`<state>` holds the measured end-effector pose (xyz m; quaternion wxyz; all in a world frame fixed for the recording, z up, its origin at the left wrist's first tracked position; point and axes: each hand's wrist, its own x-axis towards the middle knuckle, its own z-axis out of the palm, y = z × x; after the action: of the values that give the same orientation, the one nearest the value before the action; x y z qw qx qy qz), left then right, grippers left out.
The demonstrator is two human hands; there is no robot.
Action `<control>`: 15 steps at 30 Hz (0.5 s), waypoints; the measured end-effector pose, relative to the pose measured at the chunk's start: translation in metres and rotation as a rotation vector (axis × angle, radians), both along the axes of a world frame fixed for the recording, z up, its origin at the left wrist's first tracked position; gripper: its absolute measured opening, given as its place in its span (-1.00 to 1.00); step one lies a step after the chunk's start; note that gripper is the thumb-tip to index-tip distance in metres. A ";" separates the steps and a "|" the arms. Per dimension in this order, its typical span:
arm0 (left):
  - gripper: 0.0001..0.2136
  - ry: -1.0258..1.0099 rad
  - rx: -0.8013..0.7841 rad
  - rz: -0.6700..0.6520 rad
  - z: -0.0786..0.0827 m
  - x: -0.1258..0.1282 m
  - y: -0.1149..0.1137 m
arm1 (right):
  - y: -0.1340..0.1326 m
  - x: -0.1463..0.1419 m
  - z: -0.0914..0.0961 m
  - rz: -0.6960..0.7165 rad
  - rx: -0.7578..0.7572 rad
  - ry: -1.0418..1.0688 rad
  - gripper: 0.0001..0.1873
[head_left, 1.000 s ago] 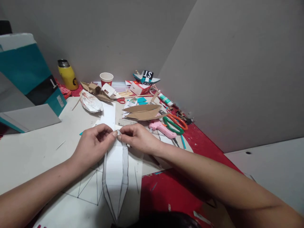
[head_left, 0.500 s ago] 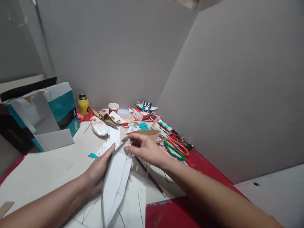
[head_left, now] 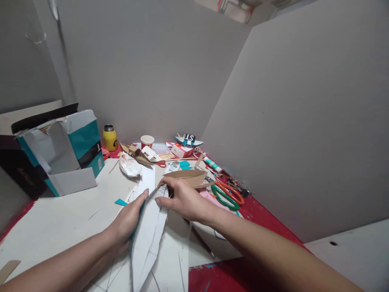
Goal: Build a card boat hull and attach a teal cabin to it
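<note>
A long boat-shaped piece of folded cardboard, white inside with a teal outer edge, stands tilted between my hands. My left hand grips its left side, thumb along the upper edge and the other fingers hidden behind. At its far tip, my right hand pinches the cardboard between thumb and fingers. Beneath it lies a white sheet with drawn lines. A dark pencil lies on the table under my right forearm. Scissors with green and orange handles lie right of my right hand.
An open teal and white box stands at the left. Along the back are a yellow bottle, a paper cup and a small boat model. Brown cardboard boat shapes, a glue tube and scraps crowd the right side.
My right thumb has slid slightly down the inner face of the cardboard, whose teal outside now shows more. The camera view has tilted up a little.
</note>
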<state>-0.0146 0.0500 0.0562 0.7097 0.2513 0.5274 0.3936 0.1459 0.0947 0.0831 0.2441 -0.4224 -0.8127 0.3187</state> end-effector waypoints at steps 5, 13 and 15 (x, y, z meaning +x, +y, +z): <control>-0.60 -0.001 -0.002 -0.016 0.001 0.001 -0.001 | -0.003 -0.001 -0.006 -0.025 0.083 -0.070 -0.81; -0.61 -0.063 0.011 -0.030 -0.011 0.001 0.001 | -0.002 -0.009 -0.020 -0.080 0.113 -0.119 -0.92; -0.61 -0.100 0.027 -0.028 -0.013 0.000 0.002 | -0.001 -0.007 -0.017 -0.060 0.042 -0.030 -0.85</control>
<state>-0.0151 0.0519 0.0436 0.7372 0.2483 0.4822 0.4029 0.1392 0.0938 0.0657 0.2501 -0.4461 -0.8098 0.2875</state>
